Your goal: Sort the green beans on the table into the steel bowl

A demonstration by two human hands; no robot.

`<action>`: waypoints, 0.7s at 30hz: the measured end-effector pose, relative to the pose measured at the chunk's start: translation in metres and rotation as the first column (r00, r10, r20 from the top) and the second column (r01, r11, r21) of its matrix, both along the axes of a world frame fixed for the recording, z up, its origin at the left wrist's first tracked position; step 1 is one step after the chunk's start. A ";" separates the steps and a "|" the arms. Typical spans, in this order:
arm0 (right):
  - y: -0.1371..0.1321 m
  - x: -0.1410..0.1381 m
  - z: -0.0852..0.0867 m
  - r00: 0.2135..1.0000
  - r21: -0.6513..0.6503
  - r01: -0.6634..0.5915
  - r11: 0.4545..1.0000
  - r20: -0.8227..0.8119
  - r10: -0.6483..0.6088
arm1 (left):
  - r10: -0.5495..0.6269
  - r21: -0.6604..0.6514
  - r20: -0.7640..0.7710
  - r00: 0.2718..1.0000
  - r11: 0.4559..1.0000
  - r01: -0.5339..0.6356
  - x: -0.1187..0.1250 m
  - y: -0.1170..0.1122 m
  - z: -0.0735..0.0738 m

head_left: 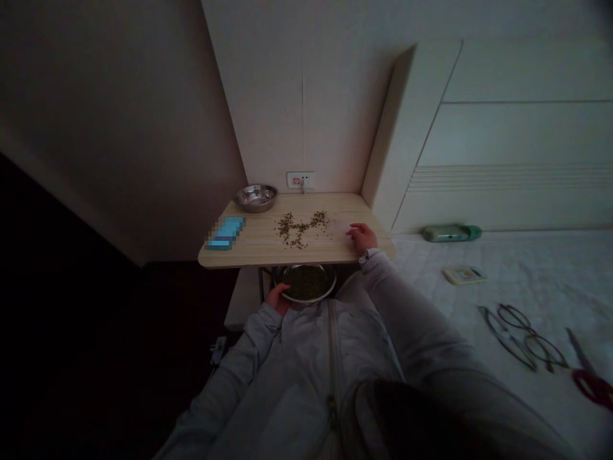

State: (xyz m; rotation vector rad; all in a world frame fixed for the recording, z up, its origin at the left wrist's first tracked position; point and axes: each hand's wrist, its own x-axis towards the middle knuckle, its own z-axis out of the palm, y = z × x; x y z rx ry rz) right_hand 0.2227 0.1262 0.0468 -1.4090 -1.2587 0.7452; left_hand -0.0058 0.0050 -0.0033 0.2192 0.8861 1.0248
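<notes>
My left hand (279, 299) grips the left rim of a metal bowl (330, 287), held just below the front edge of the small wooden table (258, 250). Dark green-brown bits fill the bottom of this bowl. Over the table's right side is my right hand (363, 239), its fingers bent and pointing left. A faint pale shape shows by those fingertips, too blurred to name. Left of that hand, small dried greenish-brown pieces (301, 228) lie scattered in loose clumps on the tabletop.
A second metal bowl (257, 199) stands at the table's back left corner, behind a phone (227, 231) with a lit blue screen. A wall socket (301, 180) is behind the table. On the bed at right lie a green bottle-like item (450, 233), eyeglasses (529, 335) and red-handled scissors (591, 386).
</notes>
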 end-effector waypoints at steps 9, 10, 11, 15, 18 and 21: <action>0.014 0.002 -0.003 0.967 0.006 0.193 0.981 0.167 -0.192 | -0.014 -0.008 -0.043 0.999 1.000 0.014 0.000 0.000 0.000; 0.014 0.004 -0.002 0.959 0.009 0.211 0.977 0.192 -0.209 | -0.025 -0.011 -0.035 0.999 1.000 0.025 0.001 0.000 0.001; 0.015 0.005 0.000 0.950 0.014 0.225 0.974 0.217 -0.222 | -0.038 -0.015 -0.020 0.999 0.999 0.037 0.001 0.000 0.001; 0.013 0.011 0.002 0.930 0.016 0.246 0.969 0.278 -0.241 | -0.101 -0.030 0.017 0.995 0.994 0.102 0.007 0.002 0.003; 0.011 0.011 0.002 0.933 -0.007 0.212 0.977 0.298 -0.200 | -0.198 -0.025 0.036 0.980 0.980 0.199 0.015 0.007 0.001; 0.008 0.009 0.000 0.948 -0.041 0.105 0.994 0.306 -0.088 | -0.261 -0.029 0.057 0.964 0.964 0.263 0.023 0.013 -0.001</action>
